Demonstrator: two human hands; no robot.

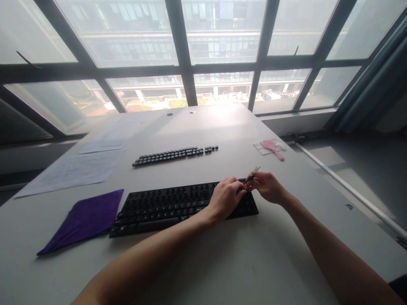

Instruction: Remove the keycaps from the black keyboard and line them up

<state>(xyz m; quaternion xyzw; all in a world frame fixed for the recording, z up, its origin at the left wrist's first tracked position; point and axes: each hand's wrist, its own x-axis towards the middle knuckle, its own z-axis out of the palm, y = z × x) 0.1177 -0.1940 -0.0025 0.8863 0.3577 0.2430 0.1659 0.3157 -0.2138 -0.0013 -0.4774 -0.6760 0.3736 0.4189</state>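
Keyboard [165, 202]: black, lying flat on the near part of the surface [190, 262]. Its lower rows carry keycaps; the upper rows to the left of the hands show exposed switches. A folded purple cloth [85, 222] lies just beside its left end.

Left hand [225, 195]: positioned over the right-hand portion of the keyboard, back of the hand upward and fingers curled, covering the keys beneath. Whether these fingers grasp anything cannot be told.

Right hand [266, 186]: located at the upper right corner of the keyboard, just beside the left hand, with its fingertips close to those of that hand. It grips a small tool [253, 173] with a dark body; the thin metal ends point upward. Contact between tool and keyboard cannot be determined.

Beyond the keyboard, well apart from both hands, loose black keycaps [168, 156] stand in closely set rows. Left of them lie printed sheets [71, 173]. To the right, a pink brush [270, 146] rests on a clear plastic wrapper [259, 148]. Framed windows [219, 46] stand past the far edge.
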